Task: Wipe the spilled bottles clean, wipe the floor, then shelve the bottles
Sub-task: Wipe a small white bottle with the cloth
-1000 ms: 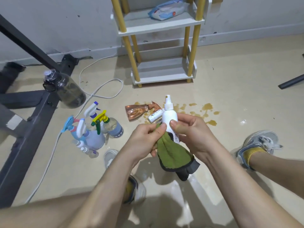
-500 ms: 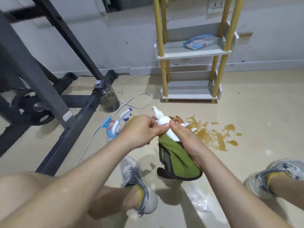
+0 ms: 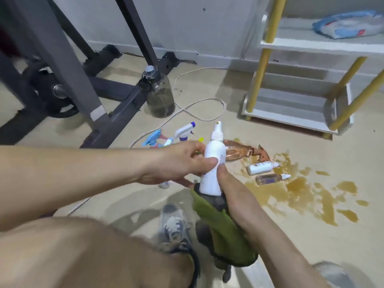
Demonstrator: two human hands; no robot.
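1. Dark metal frame [image 3: 68,75]: stands at the far left of the floor [image 3: 353,154], by the wall.
2. Tinted clear jug [image 3: 160,94]: upright, touching the frame's foot; a white cable [image 3: 199,104] loops just beside it.
3. Cluster of trigger spray bottles [image 3: 184,129]: on the floor behind the left hand and partly hidden by it.
4. Left hand [image 3: 182,163]: fingers curled round the middle of the white spray bottle [image 3: 215,161], thumb on its front.
5. White spray bottle: held upright above the floor, between both hands, nozzle up.
6. Right hand [image 3: 234,196]: thumb pressed on the bottle's lower front; the hand grips the green cloth [image 3: 224,231] bunched round the bottle's base. Its other fingers are hidden under the cloth.
7. Pink trigger bottle [image 3: 239,153], small white bottle [image 3: 261,167], small amber bottle [image 3: 270,178]: all lying on their sides at the near-left edge of the brown spill [image 3: 309,194].
8. Shelf [image 3: 291,113] with yellow posts: against the wall at far right; a blue-and-white packet [image 3: 349,26] lies on an upper tier.
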